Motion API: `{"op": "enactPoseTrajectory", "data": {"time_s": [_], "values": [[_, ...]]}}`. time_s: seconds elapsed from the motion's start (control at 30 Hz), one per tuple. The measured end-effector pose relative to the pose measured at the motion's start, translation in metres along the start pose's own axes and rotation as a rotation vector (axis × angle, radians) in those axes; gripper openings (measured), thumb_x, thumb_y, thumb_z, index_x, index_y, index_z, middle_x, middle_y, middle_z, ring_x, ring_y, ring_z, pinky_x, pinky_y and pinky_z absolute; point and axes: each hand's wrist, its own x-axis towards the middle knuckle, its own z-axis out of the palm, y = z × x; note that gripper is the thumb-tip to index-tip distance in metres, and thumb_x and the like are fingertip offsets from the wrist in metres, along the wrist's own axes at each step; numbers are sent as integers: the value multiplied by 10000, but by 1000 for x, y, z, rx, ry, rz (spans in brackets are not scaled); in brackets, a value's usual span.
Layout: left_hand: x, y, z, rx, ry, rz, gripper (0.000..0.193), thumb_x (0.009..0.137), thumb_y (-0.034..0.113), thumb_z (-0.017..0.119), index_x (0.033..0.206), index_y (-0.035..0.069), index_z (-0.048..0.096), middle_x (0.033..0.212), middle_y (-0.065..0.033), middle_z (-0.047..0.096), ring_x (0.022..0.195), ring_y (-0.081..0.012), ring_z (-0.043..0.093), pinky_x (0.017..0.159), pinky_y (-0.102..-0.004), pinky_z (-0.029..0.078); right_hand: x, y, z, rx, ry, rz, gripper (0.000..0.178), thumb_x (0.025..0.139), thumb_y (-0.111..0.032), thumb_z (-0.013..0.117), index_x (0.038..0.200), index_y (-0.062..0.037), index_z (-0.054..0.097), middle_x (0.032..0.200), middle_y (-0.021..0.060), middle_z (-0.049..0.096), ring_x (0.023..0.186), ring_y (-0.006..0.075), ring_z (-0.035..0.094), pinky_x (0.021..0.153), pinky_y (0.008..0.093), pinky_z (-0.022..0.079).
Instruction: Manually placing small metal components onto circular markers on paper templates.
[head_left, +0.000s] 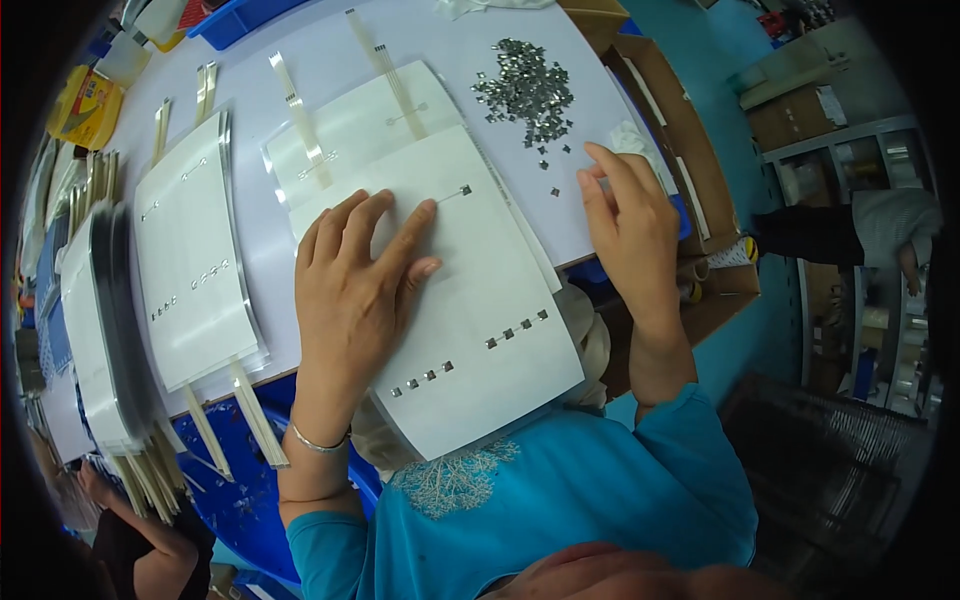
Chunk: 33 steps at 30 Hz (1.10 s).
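Note:
My left hand (358,265) lies open on a white sheet (480,270), palm down with the fingers spread. Small dark square metal pieces (517,328) sit in two short rows near the sheet's lower edge, and one more square piece (466,190) is at its upper part. Above the table's right side my right hand (632,225) hovers with thumb and index tips apart; nothing shows between them. Just left of it lies a loose metal piece (555,191). Farther off is a heap of such silvery pieces (525,90).
Another white sheet with pale strips (345,135) lies beyond the worked one. Stacked sheets (190,250) lie at left, with a thicker stack (95,330) beside them. A yellow tub (85,108) stands far left. Cardboard boxes (690,160) edge the right side. Other people are nearby.

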Motion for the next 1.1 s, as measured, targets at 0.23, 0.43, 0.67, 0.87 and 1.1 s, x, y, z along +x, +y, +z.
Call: {"op": "enactPoseTrajectory", "data": {"time_s": [0.23, 0.43, 0.67, 0.87, 1.1], "values": [[1, -3, 5, -42, 33, 3, 386, 1041, 361, 709, 1401, 231, 763, 1366, -83, 673, 1326, -319, 614, 1131, -480, 475, 7, 0, 12, -212, -37, -38, 205, 1043, -181, 740, 1198, -65, 806, 1007, 64, 730, 771, 239, 726, 705, 374, 569], [-6, -12, 10, -199, 41, -72, 376, 1000, 181, 754, 1374, 151, 764, 1464, -104, 678, 1409, -366, 605, 1178, -483, 480, 15, 6, 7, -220, -52, -148, 174, 1035, -177, 738, 1135, -65, 826, 991, 55, 726, 786, 258, 731, 700, 396, 569], [-34, -11, -5, -127, 132, -102, 377, 973, 178, 797, 1339, 103, 752, 1423, -114, 696, 1402, -347, 621, 1207, -537, 463, 10, 13, 8, -169, 7, -154, 170, 1027, -147, 746, 1149, -57, 823, 1012, 70, 738, 800, 262, 730, 717, 394, 575], [-47, -9, -5, -120, 167, -162, 368, 954, 135, 803, 1319, 95, 769, 1408, -100, 728, 1380, -337, 648, 1182, -505, 481, -7, 0, -8, -181, -25, -174, 167, 1009, -116, 765, 1147, -39, 821, 1047, 89, 745, 884, 277, 731, 782, 395, 581], [-47, -11, -5, -112, 167, -171, 367, 962, 145, 804, 1324, 99, 770, 1417, -96, 728, 1347, -343, 670, 1162, -502, 499, -15, 6, -5, -50, -1, -159, 226, 1014, -74, 757, 1229, -36, 814, 1154, 95, 745, 915, 238, 723, 805, 368, 575]]}}
